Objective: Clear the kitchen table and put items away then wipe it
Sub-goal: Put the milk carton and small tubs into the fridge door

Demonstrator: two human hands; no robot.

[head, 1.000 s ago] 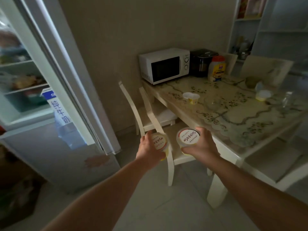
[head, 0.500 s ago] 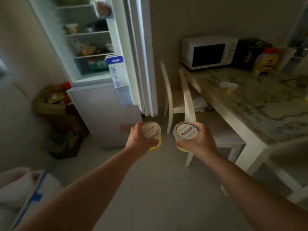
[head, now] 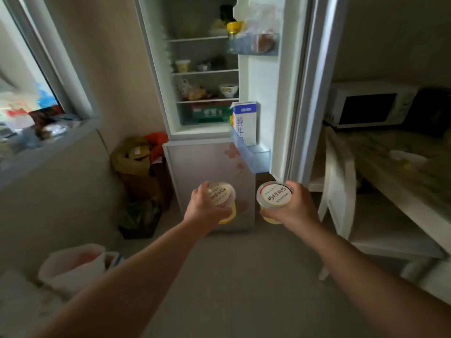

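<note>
My left hand (head: pixel 203 209) grips a small lidded cup of yellow dessert (head: pixel 223 198) from its left side. A second lidded dessert cup (head: pixel 275 197) with red and black writing on its lid is held in my right hand (head: pixel 292 211). Both cups are held out at waist height in front of the fridge (head: pixel 207 76), whose upper door (head: pixel 266 81) stands open. Its shelves hold bowls, tubs and packets. The kitchen table (head: pixel 400 172) lies at the right edge, blurred, with a pale cup (head: pixel 405 156) on it.
A milk carton (head: pixel 245 123) stands in the fridge door's lower bin. A white microwave (head: pixel 368 104) sits on the table's far end, with white chairs (head: pixel 339 181) beside the table. Bags (head: pixel 139 164) are piled left of the fridge; a white plastic bag (head: pixel 73 267) lies lower left.
My view has swung left from the table to face the open fridge, which now fills the middle. Both hands still hold their cups, now closer to the fridge.
</note>
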